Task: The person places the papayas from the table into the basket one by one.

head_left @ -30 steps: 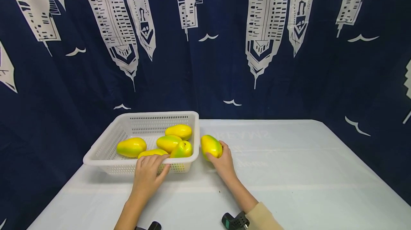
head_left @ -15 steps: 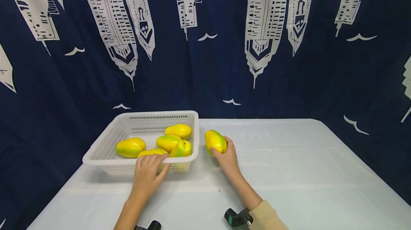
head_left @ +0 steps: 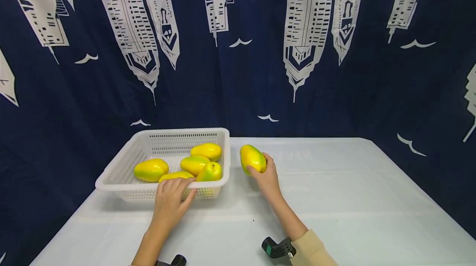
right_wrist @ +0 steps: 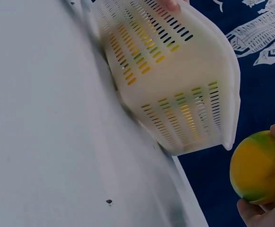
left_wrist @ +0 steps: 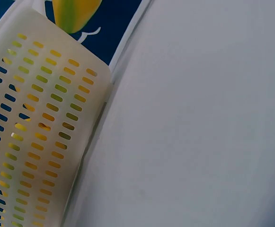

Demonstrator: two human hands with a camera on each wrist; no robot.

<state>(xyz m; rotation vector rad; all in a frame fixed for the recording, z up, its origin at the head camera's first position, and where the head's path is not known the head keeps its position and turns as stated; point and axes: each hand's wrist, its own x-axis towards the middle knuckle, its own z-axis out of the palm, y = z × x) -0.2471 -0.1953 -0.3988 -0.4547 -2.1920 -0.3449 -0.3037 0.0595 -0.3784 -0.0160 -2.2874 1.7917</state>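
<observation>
My right hand (head_left: 266,177) grips a yellow-green mango (head_left: 252,159), held above the table to the right of a white perforated basket (head_left: 163,132). In the right wrist view, fingers and thumb show on two sides of this mango (right_wrist: 255,166). My left hand (head_left: 174,200) holds the basket's near rim, fingers over the edge and thumb on the outside. Several more mangoes lie inside: one mango (head_left: 151,170) at the left, others grouped on the right, such as the mango (head_left: 206,151) farthest back. One mango (head_left: 176,175) is partly hidden behind my left fingers.
The basket stands on a white-covered table (head_left: 353,191), toward its left back. A dark blue curtain (head_left: 223,84) with white building prints hangs behind. Black wrist devices, such as the right wrist camera (head_left: 278,248), sit on both wrists.
My right hand has lifted the mango and moved it slightly right and away from the basket. My left hand and the mangoes in the basket have stayed put.
</observation>
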